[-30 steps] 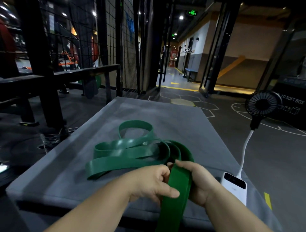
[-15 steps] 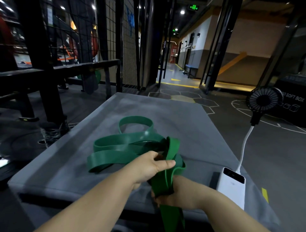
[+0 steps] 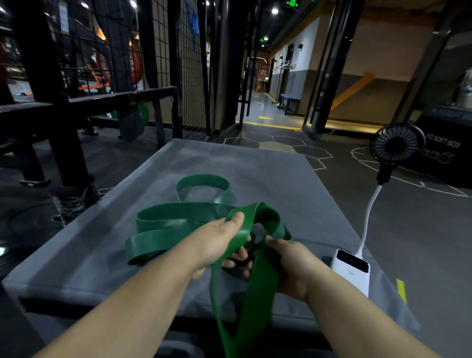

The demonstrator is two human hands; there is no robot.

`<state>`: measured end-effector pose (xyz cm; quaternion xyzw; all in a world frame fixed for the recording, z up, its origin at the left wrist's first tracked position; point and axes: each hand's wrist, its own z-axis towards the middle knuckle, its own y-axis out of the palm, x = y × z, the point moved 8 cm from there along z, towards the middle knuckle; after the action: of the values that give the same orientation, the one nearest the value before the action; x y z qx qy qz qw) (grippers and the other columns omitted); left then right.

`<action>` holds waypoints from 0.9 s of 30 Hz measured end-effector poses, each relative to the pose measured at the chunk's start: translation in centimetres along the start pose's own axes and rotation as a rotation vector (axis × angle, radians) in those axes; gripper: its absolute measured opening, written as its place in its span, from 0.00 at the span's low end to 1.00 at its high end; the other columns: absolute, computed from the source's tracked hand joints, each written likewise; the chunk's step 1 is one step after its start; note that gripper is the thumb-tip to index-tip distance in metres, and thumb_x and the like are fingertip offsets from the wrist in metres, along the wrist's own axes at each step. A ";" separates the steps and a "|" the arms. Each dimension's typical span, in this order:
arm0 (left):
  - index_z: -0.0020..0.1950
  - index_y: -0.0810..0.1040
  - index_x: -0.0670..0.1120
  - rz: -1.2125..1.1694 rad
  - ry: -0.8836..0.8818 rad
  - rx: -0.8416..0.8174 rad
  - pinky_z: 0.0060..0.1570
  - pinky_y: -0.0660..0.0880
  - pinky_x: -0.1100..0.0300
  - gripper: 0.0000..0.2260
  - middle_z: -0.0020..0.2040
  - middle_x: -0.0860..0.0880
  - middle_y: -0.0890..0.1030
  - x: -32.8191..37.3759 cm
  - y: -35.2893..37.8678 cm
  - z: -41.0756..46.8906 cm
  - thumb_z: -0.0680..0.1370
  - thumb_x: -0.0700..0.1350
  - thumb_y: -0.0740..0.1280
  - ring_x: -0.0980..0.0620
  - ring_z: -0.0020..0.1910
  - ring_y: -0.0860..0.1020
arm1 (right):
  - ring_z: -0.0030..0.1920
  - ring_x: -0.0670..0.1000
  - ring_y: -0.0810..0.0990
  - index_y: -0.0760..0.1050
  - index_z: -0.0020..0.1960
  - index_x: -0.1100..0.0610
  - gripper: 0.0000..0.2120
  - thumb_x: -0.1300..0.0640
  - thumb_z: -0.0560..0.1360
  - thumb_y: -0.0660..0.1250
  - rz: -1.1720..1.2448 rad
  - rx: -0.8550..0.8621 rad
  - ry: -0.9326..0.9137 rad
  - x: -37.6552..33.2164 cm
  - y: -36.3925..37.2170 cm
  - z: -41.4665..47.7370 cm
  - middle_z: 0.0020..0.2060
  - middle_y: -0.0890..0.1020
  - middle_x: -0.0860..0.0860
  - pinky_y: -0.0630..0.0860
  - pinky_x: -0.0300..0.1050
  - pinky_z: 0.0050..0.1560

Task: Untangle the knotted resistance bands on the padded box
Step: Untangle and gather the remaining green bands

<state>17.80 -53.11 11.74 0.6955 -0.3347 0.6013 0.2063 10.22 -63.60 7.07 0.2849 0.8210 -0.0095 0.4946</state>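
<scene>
Green resistance bands (image 3: pixel 178 224) lying tangled on the grey padded box (image 3: pixel 255 163), left hand (image 3: pixel 217 240) pinching a raised strand, fingers clamped, right hand (image 3: pixel 291 265) gripping the neighbouring strand, loop hanging over the near edge

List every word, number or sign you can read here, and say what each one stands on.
"YO SOFT BOX": white letters on the black box at far right, their start cut off by the black fan.
The green ceiling sign: lit, but its symbols are too small to read.
The red banner down the corridor: blurred.
The white power bank: nothing legible on its screen.
</scene>
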 end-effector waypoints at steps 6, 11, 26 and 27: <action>0.60 0.73 0.41 0.053 0.038 0.093 0.36 0.77 0.60 0.14 0.39 0.44 0.85 1.4 -3.7 -0.5 0.84 0.49 0.56 0.48 0.32 0.80 | 0.29 0.57 0.79 0.74 0.47 0.65 0.09 0.65 0.80 0.57 -0.095 0.275 -0.219 -3.4 -3.9 -0.2 0.29 0.79 0.59 0.79 0.51 0.36; 0.58 0.75 0.47 0.091 0.124 0.189 0.48 0.79 0.51 0.08 0.43 0.49 0.86 2.5 -5.9 -0.6 0.83 0.46 0.59 0.50 0.39 0.84 | 0.34 0.52 0.76 0.71 0.51 0.58 0.16 0.49 0.72 0.72 -0.128 0.214 -0.441 -5.9 -3.1 -1.6 0.34 0.77 0.52 0.74 0.51 0.45; 0.38 0.76 0.42 -0.338 0.200 0.078 0.30 0.77 0.60 0.19 0.32 0.45 0.78 4.1 -8.2 -2.7 0.61 0.54 0.78 0.50 0.27 0.76 | 0.22 0.46 0.63 0.77 0.34 0.58 0.17 0.48 0.57 0.80 0.109 -0.214 -0.175 -4.2 -0.1 -2.5 0.21 0.64 0.48 0.70 0.39 0.26; 0.37 0.75 0.43 -0.351 0.194 0.090 0.28 0.76 0.61 0.26 0.29 0.46 0.76 3.9 -8.5 -2.6 0.54 0.59 0.81 0.51 0.26 0.74 | 0.23 0.47 0.67 0.78 0.33 0.57 0.16 0.48 0.57 0.80 0.160 -0.221 -0.210 -4.5 -0.1 -2.6 0.22 0.68 0.49 0.73 0.40 0.28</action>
<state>22.24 -46.27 17.07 0.6904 -0.1596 0.6348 0.3081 9.69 -64.98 12.08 0.2906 0.7357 0.0905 0.6051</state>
